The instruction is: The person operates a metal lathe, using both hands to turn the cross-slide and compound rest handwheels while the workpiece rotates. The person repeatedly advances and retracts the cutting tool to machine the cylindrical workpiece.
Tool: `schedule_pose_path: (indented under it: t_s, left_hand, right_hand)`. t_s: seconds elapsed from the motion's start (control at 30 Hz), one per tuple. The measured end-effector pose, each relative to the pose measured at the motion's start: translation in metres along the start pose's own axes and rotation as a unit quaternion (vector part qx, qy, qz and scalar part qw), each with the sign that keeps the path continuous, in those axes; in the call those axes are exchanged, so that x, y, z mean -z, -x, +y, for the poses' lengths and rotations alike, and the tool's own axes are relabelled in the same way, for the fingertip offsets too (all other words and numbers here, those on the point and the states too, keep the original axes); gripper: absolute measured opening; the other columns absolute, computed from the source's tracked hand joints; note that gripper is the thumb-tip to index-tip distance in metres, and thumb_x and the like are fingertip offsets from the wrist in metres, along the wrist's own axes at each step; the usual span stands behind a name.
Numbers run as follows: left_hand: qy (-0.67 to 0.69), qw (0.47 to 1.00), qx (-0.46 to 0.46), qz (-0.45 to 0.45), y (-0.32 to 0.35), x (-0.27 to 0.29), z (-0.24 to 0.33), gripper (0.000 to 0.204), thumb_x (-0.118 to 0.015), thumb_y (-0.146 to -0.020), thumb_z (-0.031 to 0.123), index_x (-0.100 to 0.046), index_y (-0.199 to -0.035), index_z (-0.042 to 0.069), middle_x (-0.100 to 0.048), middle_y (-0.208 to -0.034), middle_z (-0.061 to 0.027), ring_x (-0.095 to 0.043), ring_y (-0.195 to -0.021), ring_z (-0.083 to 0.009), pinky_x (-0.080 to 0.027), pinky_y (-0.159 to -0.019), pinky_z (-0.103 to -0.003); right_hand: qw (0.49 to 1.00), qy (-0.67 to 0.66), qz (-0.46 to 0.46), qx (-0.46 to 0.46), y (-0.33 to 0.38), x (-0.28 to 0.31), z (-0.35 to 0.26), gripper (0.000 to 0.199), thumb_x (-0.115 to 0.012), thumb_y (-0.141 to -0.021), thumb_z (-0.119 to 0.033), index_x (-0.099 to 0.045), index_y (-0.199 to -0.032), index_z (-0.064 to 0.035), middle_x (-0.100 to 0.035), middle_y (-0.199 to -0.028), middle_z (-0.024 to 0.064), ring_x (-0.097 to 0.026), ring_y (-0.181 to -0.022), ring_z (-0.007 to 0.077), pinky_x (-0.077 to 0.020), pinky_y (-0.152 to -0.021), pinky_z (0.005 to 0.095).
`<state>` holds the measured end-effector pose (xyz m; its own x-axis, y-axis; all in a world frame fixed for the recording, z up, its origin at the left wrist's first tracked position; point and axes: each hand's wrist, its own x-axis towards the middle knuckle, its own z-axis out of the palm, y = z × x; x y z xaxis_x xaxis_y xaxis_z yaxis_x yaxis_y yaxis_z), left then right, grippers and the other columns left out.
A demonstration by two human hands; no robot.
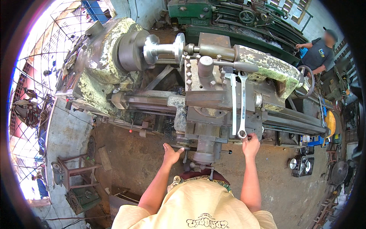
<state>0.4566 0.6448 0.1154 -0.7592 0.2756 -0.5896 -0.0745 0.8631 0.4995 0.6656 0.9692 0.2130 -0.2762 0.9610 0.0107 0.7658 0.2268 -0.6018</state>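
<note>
A large lathe stretches across the view. In its chuck (131,50) sits a shiny flanged metal workpiece (164,49), its right end by the tailstock centre (190,48). My left hand (172,154) is at the carriage handwheel and handle bar, thumb spread from the fingers. At the carriage's front edge, my right hand (251,145) has its fingers bent together beside the ring end of a combination wrench (243,103); what they hold is hidden. A long pale tool with a jaw-like head (233,105) lies left of the wrench. Above both is the tool post (206,68) with its handle.
Behind stands a green lathe (228,28). A co-worker (318,53) is at the far right, near the tailstock handwheel (306,82). A small stand (78,170) is on the floor at left, a black crate (303,166) at right, and a fan (339,171) beyond it.
</note>
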Motion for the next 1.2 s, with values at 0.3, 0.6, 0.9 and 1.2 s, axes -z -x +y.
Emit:
schedule_pose_path:
  t_s: [0.3,0.6,0.9,1.2]
  left_hand:
    - [0.031,0.999,0.006,-0.023,0.007,0.011,0.008,0.125,-0.073,-0.085,0.056,0.004,-0.151,-0.017,0.002,-0.162,-0.0356,-0.006,-0.154,-0.0396,-0.018,-0.124,-0.039]
    - [0.049,0.998,-0.001,-0.030,0.005,0.013,0.007,0.125,-0.073,-0.085,0.054,0.004,-0.150,-0.020,0.002,-0.161,-0.0367,-0.003,-0.154,-0.0390,-0.014,-0.125,-0.038]
    - [0.055,0.998,-0.001,-0.037,0.005,0.016,0.006,0.124,-0.073,-0.085,0.054,0.004,-0.150,-0.020,0.002,-0.161,-0.0369,-0.004,-0.154,-0.0388,-0.015,-0.125,-0.037]
    - [0.049,0.998,0.002,-0.045,-0.001,0.018,-0.001,0.122,-0.071,-0.087,0.054,0.004,-0.152,-0.016,-0.007,-0.160,-0.0359,-0.019,-0.151,-0.0397,-0.022,-0.122,-0.037]
  right_hand:
    - [1.000,-0.001,-0.004,0.002,-0.001,-0.001,0.002,0.025,-0.071,-0.086,-0.029,-0.070,-0.097,-0.0063,-0.073,-0.089,0.0194,-0.069,-0.088,0.0428,-0.0520,-0.080,0.0514]
    - [1.000,-0.002,0.000,0.002,0.000,0.000,-0.001,0.025,-0.071,-0.085,-0.027,-0.071,-0.097,-0.0047,-0.073,-0.085,0.0190,-0.070,-0.084,0.0420,-0.0529,-0.078,0.0493]
    - [1.000,-0.004,0.002,-0.006,-0.001,-0.001,-0.001,0.024,-0.070,-0.085,-0.028,-0.071,-0.095,-0.0063,-0.071,-0.081,0.0208,-0.070,-0.084,0.0425,-0.0524,-0.077,0.0500]
    - [1.000,-0.004,0.013,0.008,-0.001,-0.004,0.004,0.024,-0.071,-0.085,-0.030,-0.071,-0.094,-0.0077,-0.070,-0.078,0.0218,-0.069,-0.084,0.0436,-0.0522,-0.077,0.0507]
